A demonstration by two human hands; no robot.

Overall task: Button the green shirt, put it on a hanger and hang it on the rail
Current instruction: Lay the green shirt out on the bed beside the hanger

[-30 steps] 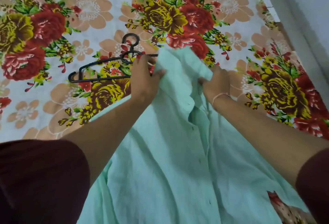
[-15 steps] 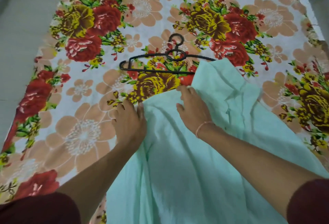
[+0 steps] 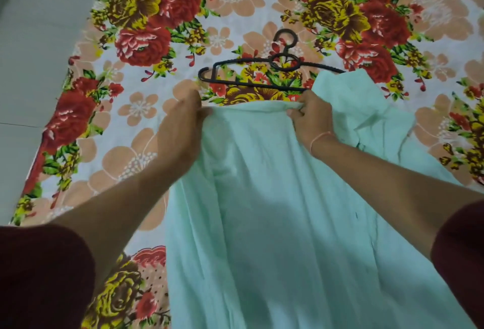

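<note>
Left hand (image 3: 180, 122), right hand (image 3: 313, 117) seemingly pinch shirt (image 3: 262, 211).

A pale green shirt (image 3: 275, 211) of thin, matt woven cloth, softly creased. Under it a bedsheet (image 3: 146, 108) of smooth matt cotton-like cloth printed with flowers. A black hanger (image 3: 251, 72) that looks like plastic, slightly glossy, its top bar ribbed like a twist. Dark maroon cloth sleeves (image 3: 44, 276), matt.

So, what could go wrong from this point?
1. The hanger has one end under a fold of the green shirt, so pulling the cloth may drag or snag it.
2. Both the left hand and right hand grip the shirt's top edge, leaving neither free to steady the hanger.
</note>
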